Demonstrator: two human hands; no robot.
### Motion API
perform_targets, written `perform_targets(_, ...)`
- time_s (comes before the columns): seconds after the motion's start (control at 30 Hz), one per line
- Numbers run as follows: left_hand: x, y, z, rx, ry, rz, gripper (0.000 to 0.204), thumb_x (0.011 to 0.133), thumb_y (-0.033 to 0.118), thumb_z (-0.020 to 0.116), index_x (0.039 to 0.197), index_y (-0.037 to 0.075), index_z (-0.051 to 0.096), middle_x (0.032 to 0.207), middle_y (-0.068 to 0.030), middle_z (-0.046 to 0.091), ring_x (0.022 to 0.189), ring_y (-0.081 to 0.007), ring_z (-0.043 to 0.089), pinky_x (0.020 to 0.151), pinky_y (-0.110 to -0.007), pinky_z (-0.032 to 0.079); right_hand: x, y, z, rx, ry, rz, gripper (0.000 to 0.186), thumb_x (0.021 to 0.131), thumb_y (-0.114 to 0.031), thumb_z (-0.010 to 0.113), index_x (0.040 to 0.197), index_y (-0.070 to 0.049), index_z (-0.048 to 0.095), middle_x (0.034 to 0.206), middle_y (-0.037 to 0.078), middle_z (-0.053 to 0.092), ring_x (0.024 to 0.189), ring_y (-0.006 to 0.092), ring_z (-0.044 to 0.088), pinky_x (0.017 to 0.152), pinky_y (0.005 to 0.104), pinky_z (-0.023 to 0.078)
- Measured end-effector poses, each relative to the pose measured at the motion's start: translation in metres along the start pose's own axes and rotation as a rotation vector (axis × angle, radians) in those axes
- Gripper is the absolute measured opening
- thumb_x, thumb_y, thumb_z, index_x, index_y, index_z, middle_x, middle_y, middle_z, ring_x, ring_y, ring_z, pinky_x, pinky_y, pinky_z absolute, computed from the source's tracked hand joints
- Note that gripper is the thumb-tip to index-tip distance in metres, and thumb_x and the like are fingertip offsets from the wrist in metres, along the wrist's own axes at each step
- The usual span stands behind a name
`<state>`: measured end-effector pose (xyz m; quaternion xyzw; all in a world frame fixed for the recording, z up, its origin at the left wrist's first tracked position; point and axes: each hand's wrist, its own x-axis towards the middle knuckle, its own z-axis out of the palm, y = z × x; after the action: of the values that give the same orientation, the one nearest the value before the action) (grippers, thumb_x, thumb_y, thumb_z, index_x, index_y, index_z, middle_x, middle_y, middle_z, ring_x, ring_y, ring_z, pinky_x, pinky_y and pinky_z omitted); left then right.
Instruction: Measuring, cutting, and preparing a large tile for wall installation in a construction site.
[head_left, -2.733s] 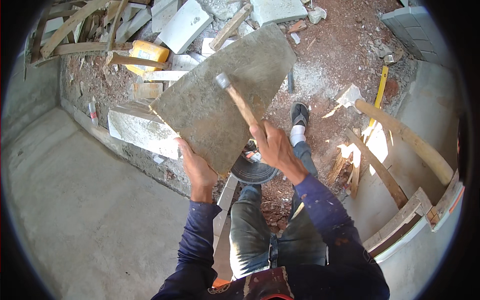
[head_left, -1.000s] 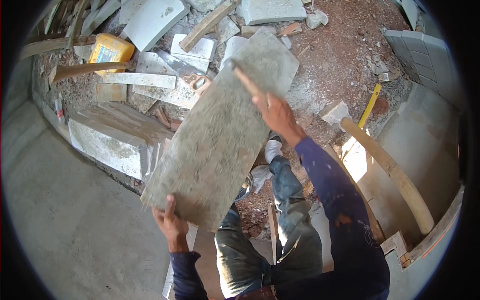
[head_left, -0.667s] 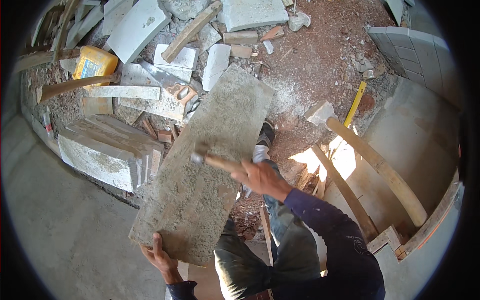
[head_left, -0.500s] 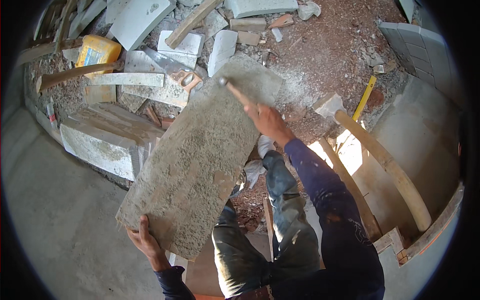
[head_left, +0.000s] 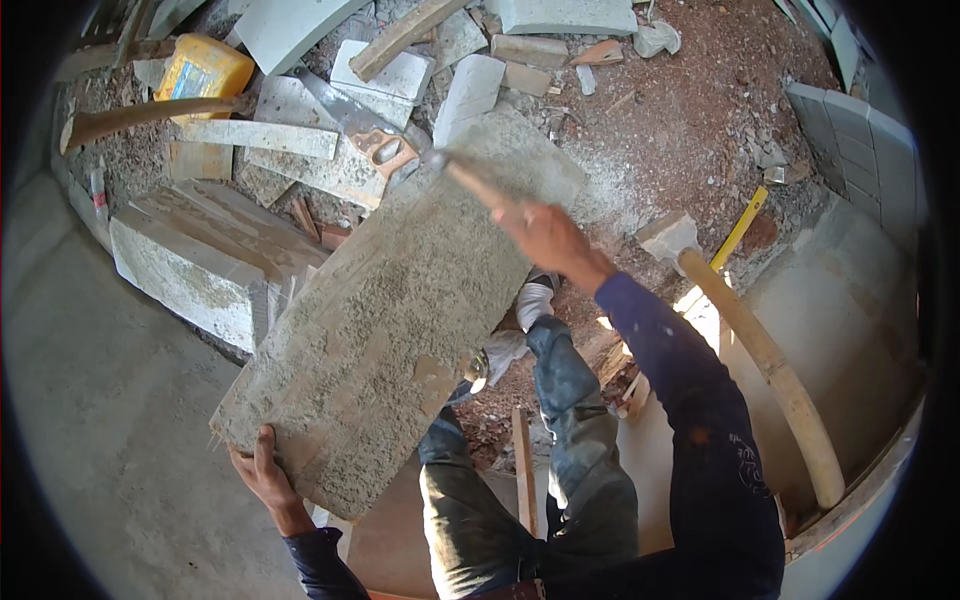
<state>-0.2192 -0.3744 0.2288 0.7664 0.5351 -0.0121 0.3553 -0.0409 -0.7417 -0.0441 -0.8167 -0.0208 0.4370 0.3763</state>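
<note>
A long grey board crusted with rough cement (head_left: 370, 330) lies aslant in front of me, its far end on the rubble. My left hand (head_left: 268, 482) grips the near left corner, thumb on top and fingers out of sight beneath. My right hand (head_left: 555, 238) is closed round the wooden handle of a hammer (head_left: 478, 185). The hammer's small metal head is over the board's far left edge, blurred; I cannot tell whether it touches. Just beyond that edge lies a handsaw (head_left: 385, 150) with a wooden grip.
A thick block (head_left: 190, 275) stands left of the board. Farther off are a yellow jerrycan (head_left: 205, 75), a curved wooden handle (head_left: 140, 115) and broken slabs (head_left: 290, 30). On the right lie a long-handled mallet-like tool (head_left: 765, 350), a yellow level or ruler (head_left: 740, 228) and stacked grey tiles (head_left: 850, 140).
The hammer head has shifted slightly left, to the board's edge, and my right hand has moved a little right. The whole view has shifted somewhat; my left hand keeps its hold.
</note>
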Motion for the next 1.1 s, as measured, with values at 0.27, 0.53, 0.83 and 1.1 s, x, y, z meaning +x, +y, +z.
perform_targets(0.27, -0.008, 0.012, 0.002, 0.02, 0.035, -0.039, 0.05, 0.085, 0.025, 0.072, 0.12, -0.004, 0.052, 0.103, -0.0098, 0.062, 0.089, -0.0186, 0.059, 0.081, -0.03, 0.048, -0.054, -0.053, 0.03, -0.033, 0.011, -0.271, 0.045, 0.101, -0.045, 0.053, 0.079, -0.006, 0.054, 0.052, 0.0, 0.047, 0.039, 0.014, 0.044, 0.034, 0.0318, 0.036)
perform_targets(0.53, -0.001, -0.005, -0.005, 0.055, 0.01, -0.145, 0.053, 0.083, 0.025, 0.073, 0.123, -0.005, 0.052, 0.106, -0.0105, 0.062, 0.092, -0.0191, 0.059, 0.082, -0.031, 0.048, -0.054, -0.057, 0.032, -0.094, 0.005, -0.351, 0.051, 0.099, -0.05, 0.053, 0.086, -0.002, 0.058, 0.049, 0.002, 0.045, 0.043, 0.0183, 0.049, 0.039, 0.0351, 0.041)
perform_targets(0.83, 0.004, -0.03, 0.007, -0.006, -0.099, -0.026, 0.064, 0.08, 0.03, 0.081, 0.123, -0.007, 0.052, 0.11, -0.0137, 0.063, 0.098, -0.0221, 0.061, 0.088, -0.033, 0.049, 0.043, 0.049, -0.031, -0.112, 0.151, 0.216, 0.066, 0.096, -0.059, 0.049, 0.09, 0.004, 0.07, 0.077, 0.027, 0.067, 0.074, 0.0432, 0.068, 0.068, 0.0508, 0.052)
perform_targets(1.1, 0.015, -0.073, 0.018, -0.127, -0.113, -0.105, 0.066, 0.07, 0.023, 0.091, 0.117, -0.007, 0.057, 0.105, -0.0119, 0.066, 0.091, -0.0214, 0.065, 0.083, -0.033, 0.053, 0.063, 0.09, -0.03, -0.025, 0.188, 0.22, 0.068, 0.095, -0.062, 0.048, 0.103, 0.004, 0.065, 0.08, 0.028, 0.067, 0.08, 0.046, 0.067, 0.072, 0.0499, 0.052)
